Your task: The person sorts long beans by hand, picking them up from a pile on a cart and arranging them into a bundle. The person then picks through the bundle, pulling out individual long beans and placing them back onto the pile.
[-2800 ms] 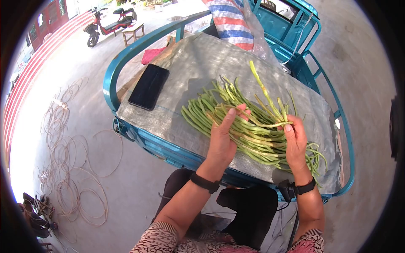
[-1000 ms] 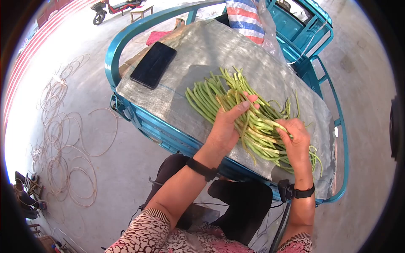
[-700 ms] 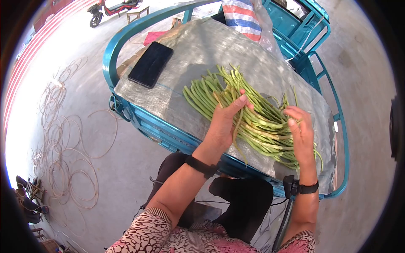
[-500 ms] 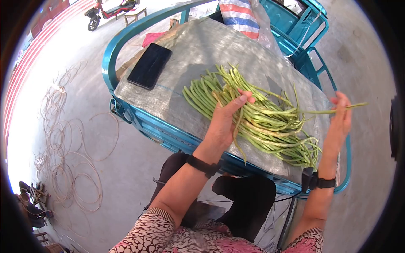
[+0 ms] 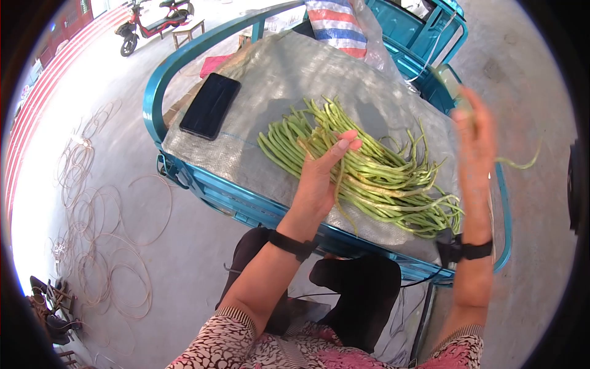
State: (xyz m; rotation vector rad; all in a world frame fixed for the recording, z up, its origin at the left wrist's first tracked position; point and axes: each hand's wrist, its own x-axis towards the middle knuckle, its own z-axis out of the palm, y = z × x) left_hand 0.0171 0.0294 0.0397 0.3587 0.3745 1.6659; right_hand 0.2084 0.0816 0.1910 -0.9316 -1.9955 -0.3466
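Observation:
A large bunch of green long beans (image 5: 393, 178), some yellowish, lies on a grey woven sheet (image 5: 276, 80) over the cart bed. My left hand (image 5: 322, 169) is closed around part of the bunch near its left end, thumb on top; a yellowed bean dangles below that hand. Raised beyond the bunch's right end, my right hand (image 5: 476, 132) grips a single long bean (image 5: 521, 165). That hand and the bean's upper end are smeared by motion, while its thin tail curls out to the right.
A black phone (image 5: 211, 106) lies left on the sheet. Blue metal rails (image 5: 152, 92) edge the cart. A striped bag (image 5: 337, 27) sits at the back. Loops of thin cable (image 5: 92, 246) cover the floor at left, and a red scooter (image 5: 163, 26) stands farther off.
My right hand has swung up and slightly left with the single bean, which is now tilted and blurred instead of level. The left hand stays on the bunch. The view has shifted a little.

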